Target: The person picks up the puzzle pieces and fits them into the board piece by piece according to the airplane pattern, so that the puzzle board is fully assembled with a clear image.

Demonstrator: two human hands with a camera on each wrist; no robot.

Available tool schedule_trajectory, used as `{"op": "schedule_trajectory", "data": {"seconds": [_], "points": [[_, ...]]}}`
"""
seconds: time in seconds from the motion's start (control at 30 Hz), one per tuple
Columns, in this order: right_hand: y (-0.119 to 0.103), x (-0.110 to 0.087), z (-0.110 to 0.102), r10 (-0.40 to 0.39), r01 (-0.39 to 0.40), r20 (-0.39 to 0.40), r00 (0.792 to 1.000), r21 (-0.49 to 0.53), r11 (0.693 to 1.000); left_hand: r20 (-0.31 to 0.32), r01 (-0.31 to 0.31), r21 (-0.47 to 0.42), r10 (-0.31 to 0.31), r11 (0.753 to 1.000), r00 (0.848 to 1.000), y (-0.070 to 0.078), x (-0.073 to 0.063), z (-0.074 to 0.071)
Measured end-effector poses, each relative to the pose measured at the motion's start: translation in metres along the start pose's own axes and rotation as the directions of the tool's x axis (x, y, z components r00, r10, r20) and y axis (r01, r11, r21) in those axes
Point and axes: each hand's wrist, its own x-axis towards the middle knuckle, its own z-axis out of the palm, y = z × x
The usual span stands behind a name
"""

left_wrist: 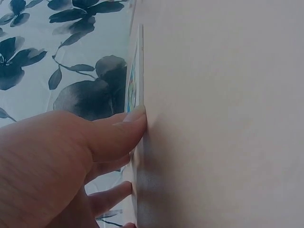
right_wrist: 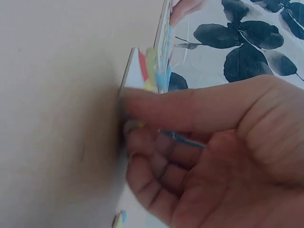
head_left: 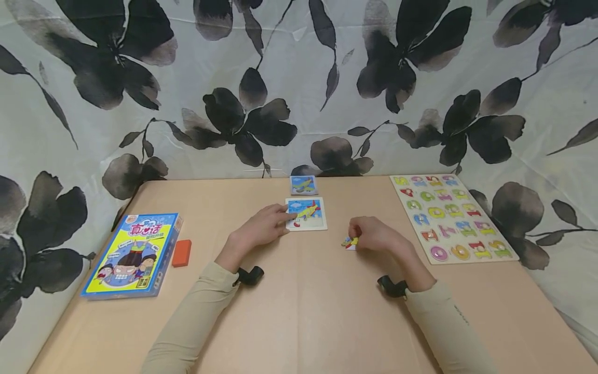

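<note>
A white-bordered picture board [head_left: 314, 224] with a yellow and red airplane on blue lies mid-table. My left hand [head_left: 267, 224] rests at its left side, fingers extended over the border. In the left wrist view the thumb [left_wrist: 135, 116] touches the board's edge, and the other fingertips are down near the tabletop. To the right of the board, my right hand [head_left: 374, 234] pinches a small puzzle piece [right_wrist: 135, 73] between thumb and curled fingers, low over the table. White, red and yellow show on the piece; the fingers hide the rest.
Behind the board lies a smaller airplane card [head_left: 303, 185]. A yellow and blue box [head_left: 131, 257] and an orange-red block [head_left: 181, 253] are on the left. On the right lies a sheet of colourful figures [head_left: 448, 218]. A flower-print cloth [head_left: 327, 67] hangs behind the table.
</note>
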Motion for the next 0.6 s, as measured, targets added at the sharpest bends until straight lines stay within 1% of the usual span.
{"op": "schedule_trajectory", "data": {"seconds": [0.07,0.2,0.37,0.5,0.6], "points": [[0.0,0.003,0.001,-0.03,0.031,-0.015,0.999,0.019,0.999,-0.005,-0.005,-0.001,0.005,1.0,1.0,0.0,-0.001,-0.001],[0.0,0.01,0.002,-0.099,0.101,-0.1,0.99,0.015,0.995,-0.005,-0.016,-0.007,0.016,1.0,1.0,0.001,0.0,0.0],[-0.009,0.022,0.005,-0.13,0.139,-0.198,0.971,0.033,0.99,-0.004,-0.011,0.001,0.011,1.0,1.0,0.002,0.0,-0.002],[-0.021,0.033,0.01,-0.143,0.157,-0.236,0.961,0.041,0.987,0.004,-0.017,0.016,0.017,1.0,1.0,0.001,-0.001,-0.004],[-0.029,0.044,0.017,-0.14,0.159,-0.249,0.958,0.057,0.986,0.008,-0.02,0.032,0.019,0.999,1.0,0.0,-0.002,-0.004]]}}
